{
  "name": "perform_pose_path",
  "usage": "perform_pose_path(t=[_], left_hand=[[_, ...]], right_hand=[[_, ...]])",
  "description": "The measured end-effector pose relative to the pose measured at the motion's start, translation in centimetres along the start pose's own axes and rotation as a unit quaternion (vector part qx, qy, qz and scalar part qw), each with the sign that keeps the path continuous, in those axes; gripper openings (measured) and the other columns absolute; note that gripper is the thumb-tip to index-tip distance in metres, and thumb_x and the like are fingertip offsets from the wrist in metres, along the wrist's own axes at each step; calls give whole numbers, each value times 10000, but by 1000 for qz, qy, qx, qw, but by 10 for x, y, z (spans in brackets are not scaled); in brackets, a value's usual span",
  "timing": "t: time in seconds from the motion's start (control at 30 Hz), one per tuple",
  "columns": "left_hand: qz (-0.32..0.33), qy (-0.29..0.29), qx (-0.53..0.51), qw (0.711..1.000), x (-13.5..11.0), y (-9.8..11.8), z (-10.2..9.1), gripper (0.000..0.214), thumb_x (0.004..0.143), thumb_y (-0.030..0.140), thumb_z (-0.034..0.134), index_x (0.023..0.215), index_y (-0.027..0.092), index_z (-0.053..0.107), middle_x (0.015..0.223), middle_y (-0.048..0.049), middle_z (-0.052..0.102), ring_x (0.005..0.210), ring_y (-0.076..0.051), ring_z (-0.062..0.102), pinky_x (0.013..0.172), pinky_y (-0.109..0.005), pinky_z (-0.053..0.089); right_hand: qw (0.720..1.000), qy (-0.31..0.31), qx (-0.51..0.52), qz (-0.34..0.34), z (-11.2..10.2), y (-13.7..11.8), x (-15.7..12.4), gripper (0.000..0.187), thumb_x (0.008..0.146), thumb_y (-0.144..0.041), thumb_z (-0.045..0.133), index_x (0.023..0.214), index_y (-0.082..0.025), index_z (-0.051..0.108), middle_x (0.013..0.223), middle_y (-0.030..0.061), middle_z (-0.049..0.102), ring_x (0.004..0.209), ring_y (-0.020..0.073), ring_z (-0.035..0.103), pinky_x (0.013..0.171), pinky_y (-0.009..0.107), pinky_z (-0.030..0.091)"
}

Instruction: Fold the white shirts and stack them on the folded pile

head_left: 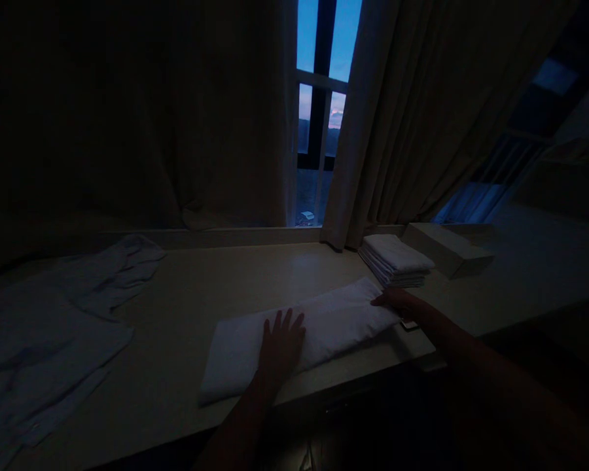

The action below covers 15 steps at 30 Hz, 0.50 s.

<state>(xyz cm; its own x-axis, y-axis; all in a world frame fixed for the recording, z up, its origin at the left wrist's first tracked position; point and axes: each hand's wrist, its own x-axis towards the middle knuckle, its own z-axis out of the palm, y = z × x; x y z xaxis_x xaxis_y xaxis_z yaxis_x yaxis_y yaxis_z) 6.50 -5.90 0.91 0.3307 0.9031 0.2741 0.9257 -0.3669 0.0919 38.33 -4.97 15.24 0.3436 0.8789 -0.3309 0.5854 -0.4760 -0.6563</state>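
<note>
A white cloth (338,320), folded into a long strip, lies slantwise across the tabletop in front of me. It may be a garment, but the dim light hides its kind. My left hand (281,343) rests flat on it left of the middle, fingers spread. At the strip's right end, my right hand (395,301) has its fingers closed on the edge, thumb side toward the cloth. Just behind that hand sits a stack of folded white cloths (397,255). Part of a small flat object (409,324) shows under my right wrist.
Loose, crumpled pale clothes (53,327) cover the table's left side. A pale box (446,248) stands right of the stack. Curtains (397,118) hang behind the table (177,294), parted at a window (319,118). The table's front edge runs close below the cloth.
</note>
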Motion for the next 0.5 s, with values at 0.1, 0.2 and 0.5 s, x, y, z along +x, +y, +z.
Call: perform_pose_path(t=[0.1,0.2,0.5], left_hand=[[-15,6,-8,1000,2,2,2,512,956,434,246,1453,354,339,1545,-26,327,1437,-283,229,1135,-573,133],[-24,9,-15,1000,5,7,5,512,950,442,269,1449,355,348,1544,-33,328,1436,-292,228,1133,-579,128],[-35,31,-37,998,11,30,1,512,951,399,257,1424,276,411,1498,-92,400,1403,-326,276,1107,-606,149]], right_hand=[[1000,-13,12,-16,-9,-16,4,174,675,-238,729,774,-144,620,750,61,658,633,159,587,528,245,429],[999,-27,13,-44,-15,-42,4,180,655,-231,732,776,-134,640,756,58,667,624,153,591,532,235,431],[970,-79,-86,-212,17,-160,-41,231,622,-166,714,843,-103,689,707,39,679,602,165,631,553,226,462]])
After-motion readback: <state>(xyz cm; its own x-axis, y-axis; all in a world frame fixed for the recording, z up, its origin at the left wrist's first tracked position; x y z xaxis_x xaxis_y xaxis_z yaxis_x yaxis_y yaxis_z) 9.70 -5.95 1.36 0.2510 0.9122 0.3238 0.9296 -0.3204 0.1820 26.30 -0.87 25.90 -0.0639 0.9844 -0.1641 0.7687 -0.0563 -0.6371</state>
